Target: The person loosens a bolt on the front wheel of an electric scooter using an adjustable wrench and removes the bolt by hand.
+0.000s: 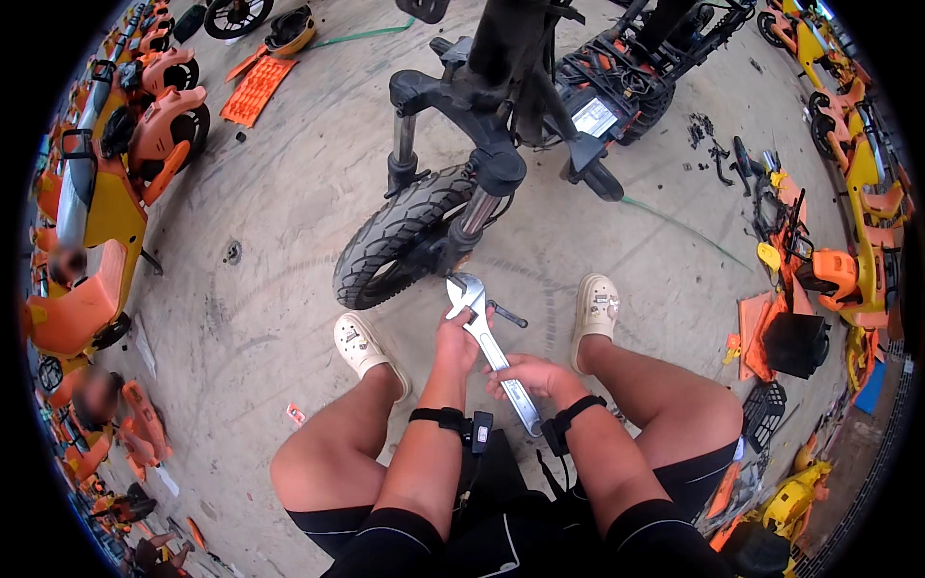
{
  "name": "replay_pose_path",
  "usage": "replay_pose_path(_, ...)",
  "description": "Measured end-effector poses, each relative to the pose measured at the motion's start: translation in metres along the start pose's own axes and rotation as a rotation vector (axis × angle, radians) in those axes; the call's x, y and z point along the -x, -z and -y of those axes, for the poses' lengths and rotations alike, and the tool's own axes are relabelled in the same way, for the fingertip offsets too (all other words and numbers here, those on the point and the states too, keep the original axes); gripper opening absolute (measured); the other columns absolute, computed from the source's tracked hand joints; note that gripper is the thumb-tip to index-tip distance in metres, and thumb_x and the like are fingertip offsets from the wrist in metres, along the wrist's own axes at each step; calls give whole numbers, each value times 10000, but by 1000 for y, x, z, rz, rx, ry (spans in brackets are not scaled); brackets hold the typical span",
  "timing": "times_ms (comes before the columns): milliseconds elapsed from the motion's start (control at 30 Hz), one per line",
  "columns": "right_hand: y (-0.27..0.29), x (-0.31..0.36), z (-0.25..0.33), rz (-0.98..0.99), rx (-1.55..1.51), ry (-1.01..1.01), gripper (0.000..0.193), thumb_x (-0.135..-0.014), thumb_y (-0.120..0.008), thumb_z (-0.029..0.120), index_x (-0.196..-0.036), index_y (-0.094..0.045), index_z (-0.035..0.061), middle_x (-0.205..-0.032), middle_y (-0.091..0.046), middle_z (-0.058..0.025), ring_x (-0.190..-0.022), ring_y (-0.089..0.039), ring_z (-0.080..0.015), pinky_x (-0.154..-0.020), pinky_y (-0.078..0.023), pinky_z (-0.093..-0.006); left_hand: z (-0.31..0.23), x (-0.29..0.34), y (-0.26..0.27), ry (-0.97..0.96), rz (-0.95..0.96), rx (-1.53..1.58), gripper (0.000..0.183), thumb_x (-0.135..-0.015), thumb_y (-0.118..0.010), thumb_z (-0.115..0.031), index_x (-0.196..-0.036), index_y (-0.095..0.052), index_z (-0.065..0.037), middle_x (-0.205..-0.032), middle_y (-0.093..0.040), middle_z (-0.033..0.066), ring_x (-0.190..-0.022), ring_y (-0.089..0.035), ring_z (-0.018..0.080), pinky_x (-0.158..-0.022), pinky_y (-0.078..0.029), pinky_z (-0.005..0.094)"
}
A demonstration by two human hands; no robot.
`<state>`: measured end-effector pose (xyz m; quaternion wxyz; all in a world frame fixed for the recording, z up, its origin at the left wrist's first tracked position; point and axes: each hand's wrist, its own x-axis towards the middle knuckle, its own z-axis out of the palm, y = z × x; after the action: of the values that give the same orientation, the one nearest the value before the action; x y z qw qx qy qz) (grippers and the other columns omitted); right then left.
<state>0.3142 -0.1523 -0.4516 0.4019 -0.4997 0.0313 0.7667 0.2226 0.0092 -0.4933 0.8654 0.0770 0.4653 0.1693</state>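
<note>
A large silver adjustable wrench (493, 354) lies slantwise between my hands, its jaws pointing up and to the left toward the front wheel. My left hand (457, 339) is closed around the wrench just below its head, thumb near the jaws. Lower down, my right hand (528, 374) grips the handle. Close to the wrench head is a dark rod-like piece (509, 314); I cannot tell whether it lies on the floor or is held. Beyond the jaws stands the black knobbly tyre (409, 231), turned to the left, below the fork (474, 217) of a stripped-down scooter.
Rows of orange and yellow scooters (116, 202) line the left side. Loose orange and black parts (771, 328) and a black box (797, 344) lie at the right. An orange panel (258, 91) and a helmet (291, 31) are at the far left. My shoes (599, 306) flank the wheel.
</note>
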Motion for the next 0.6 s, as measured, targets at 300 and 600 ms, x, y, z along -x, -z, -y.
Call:
replay_pose_path(300, -23, -46, -63, -360, 276, 334, 204, -1006, -616, 178, -1160, -576, 49, -804, -645, -87, -669, -615, -206, -626, -507, -360, -1, -14, 2, -99, -80, -60, 464, -1021, -580, -401, -1336, -514, -66, -1241, -618, 119, -1078, -642, 262, -900, -525, 417)
replay_pose_path(600, -15, -41, -50, -905, 922, 583, 301, -956, -587, 84, -1255, -591, 50, -998, -669, -253, -908, -650, -445, -814, -520, -521, 2, -6, -21, -169, -103, -516, 466, -1005, -646, -410, -1278, -545, -46, -1079, -596, 37, -945, -535, 148, -862, -453, 347)
